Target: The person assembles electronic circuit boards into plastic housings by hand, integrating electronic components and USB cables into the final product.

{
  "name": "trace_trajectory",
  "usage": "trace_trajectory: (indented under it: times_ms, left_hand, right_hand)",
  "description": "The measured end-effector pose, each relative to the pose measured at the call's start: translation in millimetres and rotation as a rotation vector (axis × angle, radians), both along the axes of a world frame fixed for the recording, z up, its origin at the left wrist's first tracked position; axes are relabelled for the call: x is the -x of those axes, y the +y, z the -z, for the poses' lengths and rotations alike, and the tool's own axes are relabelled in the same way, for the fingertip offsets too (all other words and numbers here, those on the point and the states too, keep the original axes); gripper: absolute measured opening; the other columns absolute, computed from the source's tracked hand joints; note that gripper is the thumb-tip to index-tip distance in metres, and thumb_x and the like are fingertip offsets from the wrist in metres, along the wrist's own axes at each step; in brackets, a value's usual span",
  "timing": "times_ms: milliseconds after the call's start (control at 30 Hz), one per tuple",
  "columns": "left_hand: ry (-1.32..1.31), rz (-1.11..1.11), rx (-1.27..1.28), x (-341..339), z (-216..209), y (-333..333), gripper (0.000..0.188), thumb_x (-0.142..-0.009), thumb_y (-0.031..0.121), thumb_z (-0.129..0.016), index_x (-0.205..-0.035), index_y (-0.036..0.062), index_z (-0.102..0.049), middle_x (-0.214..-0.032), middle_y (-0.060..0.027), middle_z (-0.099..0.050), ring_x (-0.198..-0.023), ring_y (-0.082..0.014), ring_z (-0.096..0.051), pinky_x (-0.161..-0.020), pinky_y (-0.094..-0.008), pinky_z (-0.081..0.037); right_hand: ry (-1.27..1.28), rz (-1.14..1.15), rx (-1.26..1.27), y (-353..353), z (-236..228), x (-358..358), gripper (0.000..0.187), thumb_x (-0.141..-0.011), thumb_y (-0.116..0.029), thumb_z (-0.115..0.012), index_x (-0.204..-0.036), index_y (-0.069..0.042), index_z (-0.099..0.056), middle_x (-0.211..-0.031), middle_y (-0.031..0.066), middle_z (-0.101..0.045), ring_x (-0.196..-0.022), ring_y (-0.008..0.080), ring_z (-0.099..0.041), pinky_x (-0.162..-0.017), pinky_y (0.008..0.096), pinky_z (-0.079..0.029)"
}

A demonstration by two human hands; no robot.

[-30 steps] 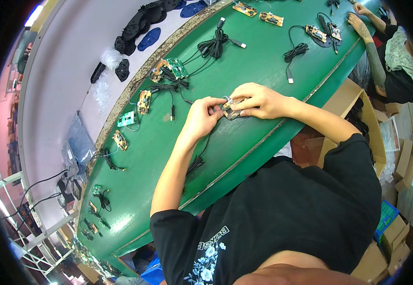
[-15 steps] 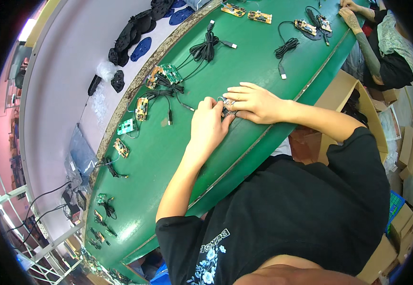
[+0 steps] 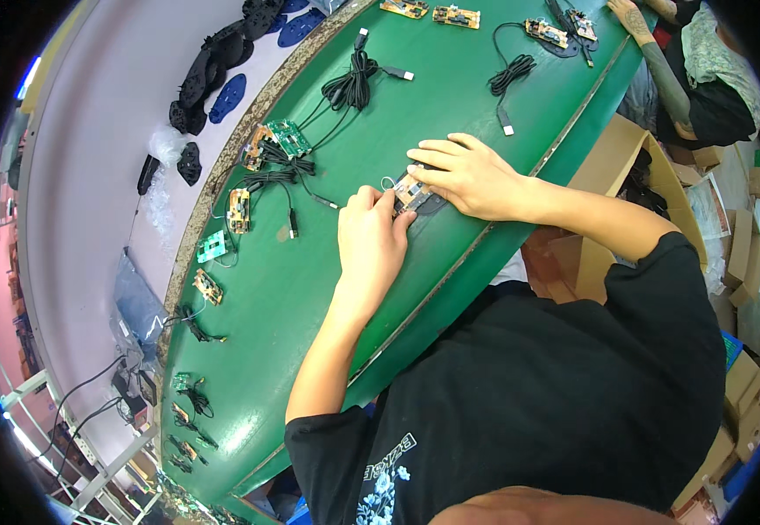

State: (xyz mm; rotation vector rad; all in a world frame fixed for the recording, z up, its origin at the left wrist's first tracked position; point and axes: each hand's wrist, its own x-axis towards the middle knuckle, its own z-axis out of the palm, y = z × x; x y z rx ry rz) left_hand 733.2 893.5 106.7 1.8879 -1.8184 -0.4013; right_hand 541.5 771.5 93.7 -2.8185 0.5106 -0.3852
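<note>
A tan circuit board with dark parts sits on a dark oval base on the green bench. My left hand pinches the board's left end, with thumb and index finger on its edge. Over the right end lies my right hand, its fingers bent across the board and its thumb hidden beneath the hand. A thin pale wire loop sticks out by my left fingertips. The board's far right part is covered by my right fingers.
Bundled black USB cables and a green circuit board lie beyond my hands. More tan boards line the bench's far edge. Black plastic parts rest on a pale surface beyond. At the right are a co-worker's arm and a cardboard box.
My hands have drawn slightly apart on the board, so more of it and its dark base now shows. The whole view has shifted a little, moving the bench items leftward.
</note>
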Motion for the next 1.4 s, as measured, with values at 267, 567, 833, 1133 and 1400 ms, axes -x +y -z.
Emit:
trace_trajectory:
  times_ms: [267, 567, 833, 1133, 1400]
  left_hand:
    - [-0.086, 0.023, -0.004, 1.5, -6.9, -1.2, 0.037, -0.080, 0.019, -0.080, -0.111, 0.0005, -0.071, -0.094, -0.0098, -0.058, -0.088, -0.0287, -0.057, -0.080, -0.0407, -0.045]
    - [-0.009, 0.004, 0.017, 4.1, -6.6, -6.0, 0.038, -0.076, 0.019, -0.084, -0.106, -0.0005, -0.073, -0.095, -0.0104, -0.060, -0.090, -0.0292, -0.057, -0.083, -0.0399, -0.046]
    - [0.017, 0.009, 0.042, 6.1, -5.4, -6.5, 0.037, -0.076, 0.019, -0.083, -0.106, -0.0002, -0.072, -0.094, -0.0095, -0.058, -0.088, -0.0277, -0.056, -0.079, -0.0394, -0.045]
    - [0.070, -0.016, 0.030, 3.8, -4.2, -6.5, 0.043, -0.076, 0.021, -0.084, -0.110, -0.0006, -0.070, -0.097, -0.0118, -0.061, -0.091, -0.0306, -0.059, -0.083, -0.0407, -0.048]
    - [0.255, 0.030, 0.128, -7.6, -0.1, -1.3, 0.046, -0.077, 0.020, -0.084, -0.114, -0.0011, -0.066, -0.107, -0.0164, -0.063, -0.100, -0.0335, -0.061, -0.090, -0.0406, -0.050]
  right_hand:
    - [-0.026, 0.024, -0.149, -10.8, -12.9, -7.0, 0.028, -0.087, -0.019, -0.067, -0.112, -0.008, -0.073, -0.127, 0.0078, -0.063, -0.124, 0.0234, -0.054, -0.099, 0.0434, -0.040]
    - [0.129, 0.158, -0.437, -30.2, -29.1, -24.1, 0.020, -0.075, -0.024, -0.074, -0.090, -0.012, -0.079, -0.119, 0.0041, -0.062, -0.118, 0.0235, -0.053, -0.100, 0.0415, -0.036]
    - [-0.018, 0.207, -0.450, -18.9, -10.7, -18.9, 0.018, -0.076, -0.024, -0.074, -0.088, -0.011, -0.078, -0.120, 0.0055, -0.061, -0.123, 0.0243, -0.050, -0.107, 0.0436, -0.031]
    - [-0.018, 0.179, -0.417, -25.8, -13.7, -14.7, 0.040, -0.078, -0.024, -0.071, -0.115, -0.009, -0.067, -0.125, 0.0064, -0.060, -0.126, 0.0253, -0.048, -0.111, 0.0431, -0.028]
    - [-0.150, 0.085, -0.124, 0.7, -13.1, 27.4, 0.055, -0.094, -0.040, -0.065, -0.136, -0.007, -0.058, -0.140, 0.0130, -0.058, -0.132, 0.0313, -0.052, -0.114, 0.0501, -0.033]
